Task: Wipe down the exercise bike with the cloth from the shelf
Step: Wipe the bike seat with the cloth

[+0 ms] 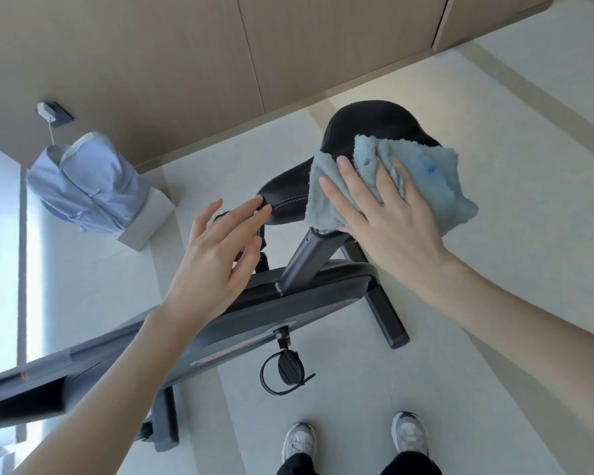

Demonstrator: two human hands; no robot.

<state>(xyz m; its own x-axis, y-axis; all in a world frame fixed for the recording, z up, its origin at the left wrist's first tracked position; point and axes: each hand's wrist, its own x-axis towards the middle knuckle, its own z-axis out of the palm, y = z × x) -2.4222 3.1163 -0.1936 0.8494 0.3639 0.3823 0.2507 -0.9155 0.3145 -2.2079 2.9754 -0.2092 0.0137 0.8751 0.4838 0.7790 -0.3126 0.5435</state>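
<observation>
Since we stand at the bike's flank, our shoes point(299, 440) come nearest, toes toward the machine. Just past them the pedal point(288, 368) hangs below the grey body of the exercise bike point(220, 323), which runs across us from low left to right. From that body the seat post point(306, 255) climbs away from us to the saddle point(367, 121).

Our left hand point(216, 255) is up at the saddle's narrow nose, fingers straight and loose, tips touching the leather and gripping nothing. Our right hand point(384, 214) lies flat with fingers spread on the cloth point(432, 180), pressing it over the middle of the saddle. No finger curls round it that we can see, though the thumb sits at the cloth's lower edge.

What the next stroke turns on, we judge, is the saddle's long axis. It runs from the nose at lower left, by our left hand, away and rightward to the broad rear, which shows bare and black beyond the cloth. That uncovered part lies ahead of the right hand, farther from us, so the right hand is placed to push along the axis while the left steadies the nose.

Farther off, a blue backpack point(83, 183) sits on a pale block by the panelled wall point(186, 63).
</observation>
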